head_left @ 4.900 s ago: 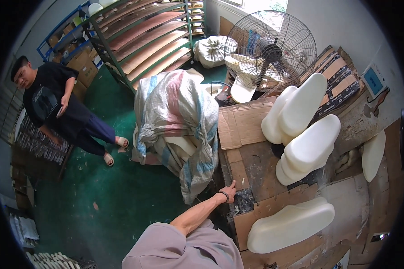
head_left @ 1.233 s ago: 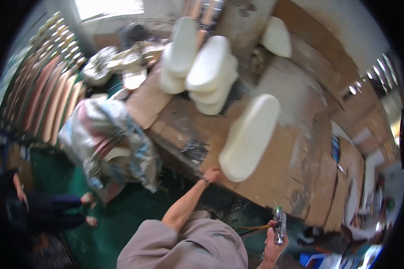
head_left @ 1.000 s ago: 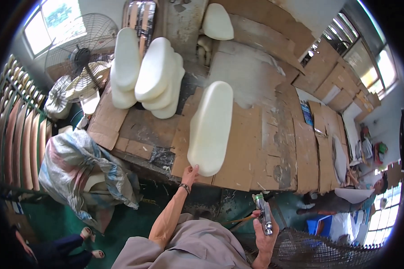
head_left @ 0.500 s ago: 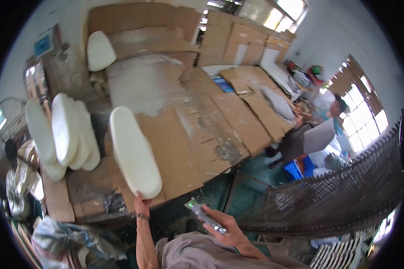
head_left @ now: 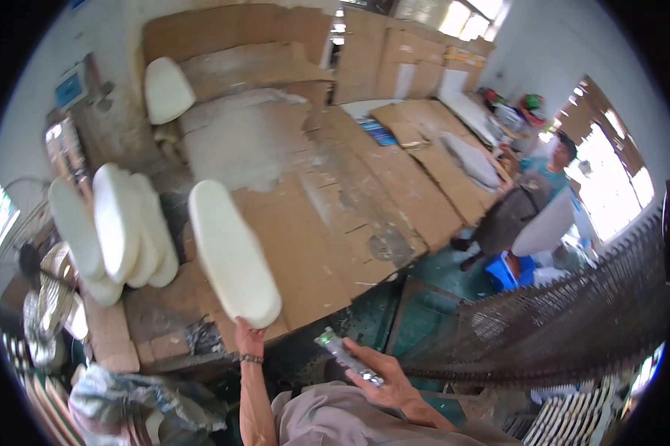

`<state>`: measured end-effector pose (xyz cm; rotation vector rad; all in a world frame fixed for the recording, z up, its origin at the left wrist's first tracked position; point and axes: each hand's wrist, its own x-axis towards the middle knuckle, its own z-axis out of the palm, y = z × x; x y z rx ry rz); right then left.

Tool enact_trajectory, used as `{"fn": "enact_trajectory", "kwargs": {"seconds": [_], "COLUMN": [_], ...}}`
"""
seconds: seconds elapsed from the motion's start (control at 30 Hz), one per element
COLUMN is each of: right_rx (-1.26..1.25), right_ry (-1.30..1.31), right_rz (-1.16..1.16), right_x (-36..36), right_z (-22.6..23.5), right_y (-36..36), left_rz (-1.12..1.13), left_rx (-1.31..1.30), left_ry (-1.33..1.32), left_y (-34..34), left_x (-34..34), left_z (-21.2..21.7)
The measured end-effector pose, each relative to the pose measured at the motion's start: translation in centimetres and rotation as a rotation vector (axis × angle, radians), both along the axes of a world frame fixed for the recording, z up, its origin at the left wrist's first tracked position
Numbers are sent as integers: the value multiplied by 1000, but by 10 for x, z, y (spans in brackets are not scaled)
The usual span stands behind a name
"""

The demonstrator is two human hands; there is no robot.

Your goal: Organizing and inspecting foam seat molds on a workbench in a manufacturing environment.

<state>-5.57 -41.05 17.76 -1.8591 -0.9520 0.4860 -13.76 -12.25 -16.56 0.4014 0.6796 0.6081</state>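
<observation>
A long, off-white slab with rounded ends (head_left: 234, 256), like a foam pad, lies on the cardboard-covered table (head_left: 316, 260). At its near end, my left hand (head_left: 250, 339) is closed on the edge, the fingertips partly hidden. My right hand (head_left: 385, 377) is wrapped round a silvery, tube-like hand tool with a green tip (head_left: 342, 355). It holds the tool in front of my body, just off the table's near edge and apart from the slab. The tool's exact kind is not clear.
Several similar white slabs (head_left: 119, 223) lean together at the left. Another pale pad (head_left: 168, 91) stands at the back. To the right, a person (head_left: 532, 201) works beside a grey pad (head_left: 470, 160). A dark mesh sheet (head_left: 528, 327) and a blue bin (head_left: 510, 272) are nearby.
The view has shifted slightly, so most things sit a little further right. Both hands keep their holds. The other person at the right appears to have changed posture.
</observation>
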Motion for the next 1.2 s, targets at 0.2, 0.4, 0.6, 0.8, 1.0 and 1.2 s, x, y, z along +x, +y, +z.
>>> {"fn": "enact_trajectory", "kwargs": {"seconds": [0.2, 0.4, 0.6, 0.8, 1.0, 1.2], "right_rx": [44, 37, 62, 99, 76, 116], "right_ry": [96, 109, 159, 55, -167, -261], "right_rz": [-99, -101, -113, -148, -97, -119], "right_x": [-2, -5, -17, -15, -7, -6], "right_z": [-10, 7, 23, 19, 24, 29], "right_y": [0, 9, 22, 16, 24, 20], "left_rz": [-14, 79, 92, 76, 65, 29], "left_rx": [-85, -80, -59, -47, -76, -37], "left_ry": [-32, 60, 93, 100, 62, 118], "left_y": [-11, -11, -14, -17, -14, -10], "left_x": [17, 6, 3, 8, 2, 5], "left_z": [2, 1, 3, 4, 2, 6]}}
